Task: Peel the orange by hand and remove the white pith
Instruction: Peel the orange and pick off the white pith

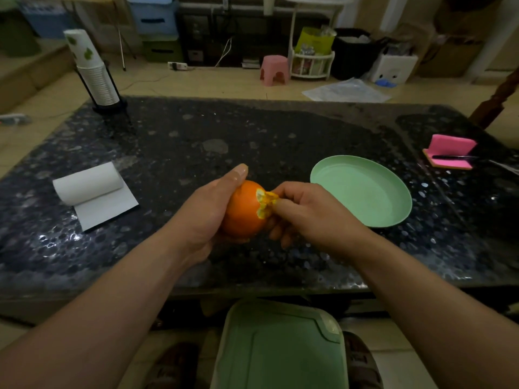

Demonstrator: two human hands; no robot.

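Note:
An orange (243, 211) is held above the dark stone table (196, 130), near its front middle. My left hand (209, 209) grips it from the left, thumb lying over the top. At the orange's right end a torn patch of peel (266, 204) shows pale yellow-white pith. My right hand (306, 211) pinches that torn peel edge with curled fingers. Most of the fruit still wears its orange skin.
A pale green plate (362, 192) lies just right of my hands. A roll of paper towel (90, 189) lies at the left, a stack of paper cups (95, 71) at the back left, pink sponges (452, 151) at the right. A green bin (280, 346) stands below the table's front edge.

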